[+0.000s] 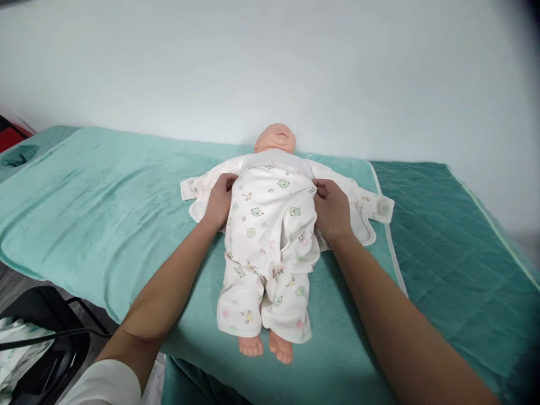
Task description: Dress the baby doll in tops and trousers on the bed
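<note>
A baby doll (pixel 276 138) lies on its back, its head toward the wall and its bare feet toward me. It wears white baby pants (pixel 257 225) printed with small green animal faces, pulled high over the torso. A white baby jacket (pixel 363 205) lies spread open under the doll, sleeves out to both sides. My left hand (pixel 220 199) is closed at the left edge of the pants, high near the chest. At the opposite edge, my right hand (pixel 332 208) grips the pants with curled fingers. The fingertips of both hands are partly hidden by the cloth.
The doll rests on a light green plush cover (pixel 105 214) over a bed or table. A darker quilted green cover (pixel 439 242) shows at the right. Behind stands a white wall (pixel 270 67). A black chair (pixel 54 337) with printed cloth on it is at lower left.
</note>
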A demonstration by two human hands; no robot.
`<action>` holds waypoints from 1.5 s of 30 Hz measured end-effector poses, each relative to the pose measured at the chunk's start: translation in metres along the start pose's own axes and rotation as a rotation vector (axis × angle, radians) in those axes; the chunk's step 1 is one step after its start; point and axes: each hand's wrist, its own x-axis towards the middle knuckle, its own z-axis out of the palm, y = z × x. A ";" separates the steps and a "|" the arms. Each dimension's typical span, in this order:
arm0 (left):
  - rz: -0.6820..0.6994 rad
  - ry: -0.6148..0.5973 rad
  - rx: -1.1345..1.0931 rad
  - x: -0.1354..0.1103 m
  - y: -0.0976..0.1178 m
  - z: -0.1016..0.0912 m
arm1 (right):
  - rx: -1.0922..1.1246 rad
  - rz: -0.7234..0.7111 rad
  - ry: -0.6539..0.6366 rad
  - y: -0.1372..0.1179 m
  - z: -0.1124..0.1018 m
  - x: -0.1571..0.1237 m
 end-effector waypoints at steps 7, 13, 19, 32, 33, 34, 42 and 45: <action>0.291 0.007 0.094 0.021 0.016 0.002 | 0.012 -0.274 0.070 -0.016 0.001 0.000; 0.275 -0.327 0.050 0.059 0.023 0.002 | -0.002 -0.344 -0.229 -0.031 0.004 0.029; 0.227 -0.569 0.191 0.065 0.038 -0.006 | -0.055 -0.440 -0.464 -0.037 -0.002 0.048; 0.320 -0.219 0.177 0.078 0.026 0.022 | 0.005 -0.221 -0.543 -0.039 0.002 0.052; 0.316 -0.200 0.177 0.080 0.024 0.022 | 0.018 -0.196 -0.550 -0.039 0.001 0.056; 0.310 -0.190 0.176 0.081 0.022 0.023 | 0.026 -0.171 -0.552 -0.039 0.001 0.059; 0.229 -0.161 0.153 0.081 0.017 0.023 | 0.077 -0.016 -0.509 -0.040 0.008 0.083; 0.211 -0.179 0.140 0.082 0.017 0.024 | 0.018 -0.023 -0.428 -0.039 0.016 0.084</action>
